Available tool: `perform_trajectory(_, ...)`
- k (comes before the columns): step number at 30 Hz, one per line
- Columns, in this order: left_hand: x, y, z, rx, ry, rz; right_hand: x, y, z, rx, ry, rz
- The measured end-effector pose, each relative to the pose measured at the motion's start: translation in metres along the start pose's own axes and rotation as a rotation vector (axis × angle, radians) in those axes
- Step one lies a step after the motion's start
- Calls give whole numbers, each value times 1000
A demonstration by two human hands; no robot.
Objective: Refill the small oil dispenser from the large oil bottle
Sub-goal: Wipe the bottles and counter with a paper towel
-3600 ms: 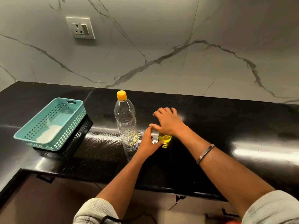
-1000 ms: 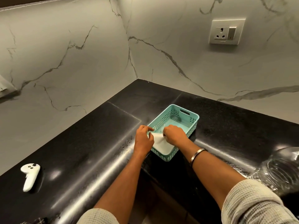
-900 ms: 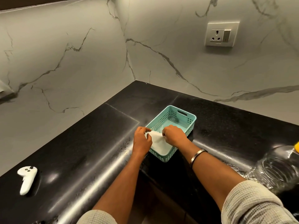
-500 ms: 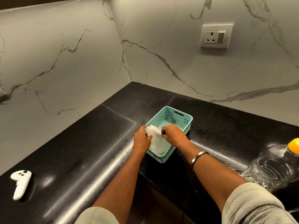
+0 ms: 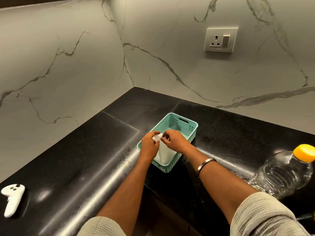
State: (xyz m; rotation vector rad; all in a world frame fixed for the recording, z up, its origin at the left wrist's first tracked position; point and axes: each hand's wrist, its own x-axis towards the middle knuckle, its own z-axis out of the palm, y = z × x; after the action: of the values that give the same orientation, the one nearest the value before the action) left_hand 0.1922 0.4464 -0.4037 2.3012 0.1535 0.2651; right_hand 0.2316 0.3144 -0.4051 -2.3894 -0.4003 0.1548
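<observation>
**White tissue taken from the basket**

White tissue [image 5: 163, 150] was between our two hands over the teal basket [image 5: 190, 128]. The left hand [image 5: 149, 148] pinched its top corner, and the right hand [image 5: 175, 141] pinched it just beside. In our judgement, we needed to pull one sheet slowly, so it would not tear. The bottle [image 5: 281, 174] stood well apart at the right on the black counter [image 5: 76, 159]. It was clear plastic with ribs and an orange cap [image 5: 304, 155]; it looked almost empty. The dispenser was not in view.
</observation>
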Motion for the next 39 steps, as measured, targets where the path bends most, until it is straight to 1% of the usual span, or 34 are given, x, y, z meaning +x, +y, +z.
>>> perform_trajectory(3, 1, 10, 9, 1, 23, 113, -5, -4, -7, 177, 64, 110)
perform_trajectory(5, -1, 18, 15, -27, 26, 159, -6, 0, -12, 273, 96, 170)
perform_trajectory(7, -4, 29, 19, -71, 38, 206, -9, 4, -19, 307, 103, 192)
perform_trajectory(11, -10, 51, 27, -128, 35, 290, -28, 4, -39, 329, 91, 184)
perform_trajectory(15, -18, 81, 31, -239, -17, 249, -48, 8, -57, 420, 122, 128)
perform_trajectory(17, -26, 98, 31, -280, -42, 262, -61, 8, -69, 462, 152, 113)
perform_trajectory(21, -44, 128, 34, -353, -82, 302, -85, 10, -95, 362, 289, 77)
perform_trajectory(25, -65, 157, 37, -388, -72, 364, -112, 9, -121, 359, 391, 42)
perform_trajectory(28, -80, 177, 44, -420, 43, 399, -130, 7, -143, 341, 435, 33)
perform_trajectory(30, -88, 186, 51, -432, 126, 438, -139, 3, -157, 364, 496, 41)
perform_trajectory(32, -98, 193, 60, -453, 165, 497, -152, 0, -174, 395, 579, 56)
perform_trajectory(35, -119, 200, 70, -459, 199, 515, -172, -2, -201, 390, 658, 43)
perform_trajectory(37, -134, 202, 78, -471, 169, 484, -188, -1, -220, 389, 693, 31)
perform_trajectory(39, -148, 204, 87, -479, 99, 443, -202, 3, -239, 403, 729, 34)
